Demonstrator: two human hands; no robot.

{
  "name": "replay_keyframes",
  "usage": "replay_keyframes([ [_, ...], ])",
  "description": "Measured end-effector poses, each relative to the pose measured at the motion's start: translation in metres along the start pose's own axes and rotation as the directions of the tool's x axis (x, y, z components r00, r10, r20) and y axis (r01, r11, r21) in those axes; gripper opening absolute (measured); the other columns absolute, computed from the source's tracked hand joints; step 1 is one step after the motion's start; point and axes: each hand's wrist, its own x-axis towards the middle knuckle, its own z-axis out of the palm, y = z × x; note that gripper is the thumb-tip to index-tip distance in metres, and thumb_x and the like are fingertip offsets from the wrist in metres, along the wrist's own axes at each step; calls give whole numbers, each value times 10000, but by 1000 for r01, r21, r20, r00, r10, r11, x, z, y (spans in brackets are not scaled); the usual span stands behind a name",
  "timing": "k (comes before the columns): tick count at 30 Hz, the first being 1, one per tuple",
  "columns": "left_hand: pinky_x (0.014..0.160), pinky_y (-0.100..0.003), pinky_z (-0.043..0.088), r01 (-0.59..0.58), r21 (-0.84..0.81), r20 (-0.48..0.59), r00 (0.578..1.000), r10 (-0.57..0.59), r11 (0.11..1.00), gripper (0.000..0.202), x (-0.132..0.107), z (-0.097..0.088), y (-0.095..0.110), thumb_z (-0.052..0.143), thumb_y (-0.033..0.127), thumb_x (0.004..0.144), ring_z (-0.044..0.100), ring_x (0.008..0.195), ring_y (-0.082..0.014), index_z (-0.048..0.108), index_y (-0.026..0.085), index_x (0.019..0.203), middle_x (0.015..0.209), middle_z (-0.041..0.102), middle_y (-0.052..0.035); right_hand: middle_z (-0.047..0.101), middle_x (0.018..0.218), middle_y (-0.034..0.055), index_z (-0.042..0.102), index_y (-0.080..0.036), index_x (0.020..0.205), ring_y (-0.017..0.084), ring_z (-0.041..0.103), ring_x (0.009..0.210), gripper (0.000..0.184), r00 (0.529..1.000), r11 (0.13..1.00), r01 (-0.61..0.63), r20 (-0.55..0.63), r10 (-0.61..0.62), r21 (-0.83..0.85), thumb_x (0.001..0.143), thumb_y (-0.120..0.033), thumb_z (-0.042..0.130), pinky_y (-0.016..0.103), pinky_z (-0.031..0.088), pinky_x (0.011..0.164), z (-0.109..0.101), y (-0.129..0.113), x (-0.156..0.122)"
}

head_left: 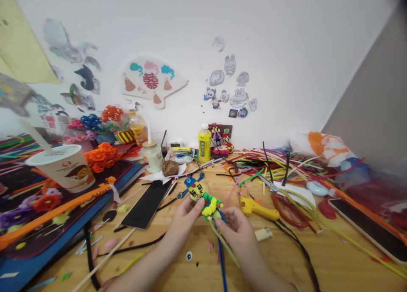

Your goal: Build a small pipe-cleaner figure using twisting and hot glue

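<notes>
Between my two hands is a small colourful figure (210, 206) with a yellow face, a blue headdress and a green and yellow body, made of what looks like pipe cleaner. My left hand (187, 213) pinches it by the head, thumb on top. At its lower body, my right hand (237, 228) grips it with bent fingers. A blue stem (221, 258) and a pale green strand hang down below the figure. Just right of my hands lies a yellow glue gun (259, 208). On the table below them sits a loose googly eye (189, 256).
A black phone (144, 205) lies to the left, behind it a jar (152, 157). At far left stands a paper cup (65, 167). A yellow bottle (204, 144) is at the back. Scissors (291, 209), a second phone (369, 228) and many pipe cleaners (286, 167) crowd the right.
</notes>
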Motion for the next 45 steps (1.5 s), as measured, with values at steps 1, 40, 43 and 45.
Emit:
replay_keyframes([
  [1,715,-288,469,-2,1,3,1000,2,1000,305,0,0,0,689,380,636,622,818,-212,614,154,827,845,689,-64,633,707,39,549,-170,730,187,599,692,286,1000,1000,2,1,-2,-2,619,-390,692,308,475,644,0,-1,0],
  [40,669,-255,432,88,-21,264,961,-79,996,222,21,-21,-19,678,324,672,594,676,-166,643,123,760,710,655,-46,440,587,-33,490,-177,650,125,439,567,328,973,960,141,215,-89,-243,811,-459,446,224,353,532,-16,-1,15],
  [43,672,-254,426,91,-2,274,958,-88,996,207,21,-21,-23,688,299,665,579,695,-165,654,123,768,749,651,-52,438,572,-38,486,-173,634,118,423,553,312,957,932,169,279,-77,-320,809,-430,458,221,331,522,-15,0,14],
  [45,671,-252,423,93,-11,271,959,-86,996,191,21,-20,-24,690,285,665,573,694,-161,653,124,762,741,645,-48,442,566,-39,482,-173,622,118,422,551,312,955,913,193,284,-90,-360,812,-419,453,219,321,515,-16,1,15],
])
